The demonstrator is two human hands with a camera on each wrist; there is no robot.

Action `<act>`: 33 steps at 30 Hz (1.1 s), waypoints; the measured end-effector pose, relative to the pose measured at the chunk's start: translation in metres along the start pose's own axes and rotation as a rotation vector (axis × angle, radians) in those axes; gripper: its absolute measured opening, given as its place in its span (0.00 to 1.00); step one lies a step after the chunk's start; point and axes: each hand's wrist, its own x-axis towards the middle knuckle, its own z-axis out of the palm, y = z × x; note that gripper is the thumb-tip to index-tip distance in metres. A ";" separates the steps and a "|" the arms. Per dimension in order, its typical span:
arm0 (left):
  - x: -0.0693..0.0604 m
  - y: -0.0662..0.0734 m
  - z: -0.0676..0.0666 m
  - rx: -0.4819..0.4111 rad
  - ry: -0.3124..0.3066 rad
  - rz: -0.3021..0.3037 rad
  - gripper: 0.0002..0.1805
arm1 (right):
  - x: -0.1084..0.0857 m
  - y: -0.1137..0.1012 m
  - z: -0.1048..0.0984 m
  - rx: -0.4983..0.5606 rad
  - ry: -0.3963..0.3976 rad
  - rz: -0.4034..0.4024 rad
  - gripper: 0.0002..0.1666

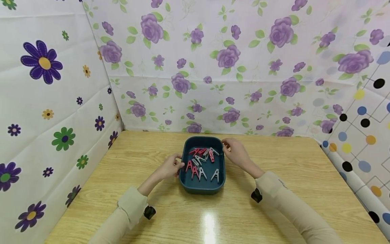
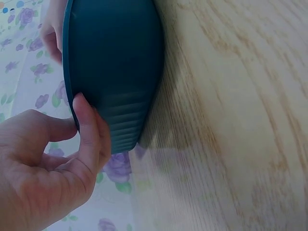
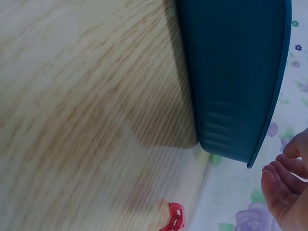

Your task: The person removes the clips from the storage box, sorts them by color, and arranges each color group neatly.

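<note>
A dark teal plastic basket stands on the table with several red and pale grey clothespins scattered over its floor. My left hand is at its left side. In the left wrist view, the thumb and fingers of that hand pinch the rim of the basket. My right hand is beside the far right corner. Its fingers are loosely bent in the right wrist view, and this hand appears just apart from the basket, holding nothing.
A red clothespin lies on the wooden table outside the basket, seen in the right wrist view. Flower-printed cloth rises behind the table, with more patterned cloth at left and right. Light glares off the table's near part.
</note>
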 end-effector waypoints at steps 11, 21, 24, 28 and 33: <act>-0.001 0.000 0.000 0.003 -0.002 0.000 0.22 | 0.007 -0.006 0.005 -0.029 -0.107 -0.084 0.11; -0.001 0.000 0.000 0.002 0.001 0.000 0.21 | 0.019 -0.012 0.009 -0.090 -0.248 -0.199 0.13; 0.000 -0.001 0.000 0.011 0.001 0.005 0.21 | 0.023 -0.017 0.008 -0.103 -0.309 -0.223 0.14; 0.000 -0.002 0.000 0.020 0.003 0.006 0.21 | 0.029 -0.020 0.009 -0.152 -0.414 -0.238 0.15; 0.000 -0.002 0.000 0.022 0.001 0.007 0.22 | 0.036 -0.022 0.013 -0.218 -0.511 -0.237 0.16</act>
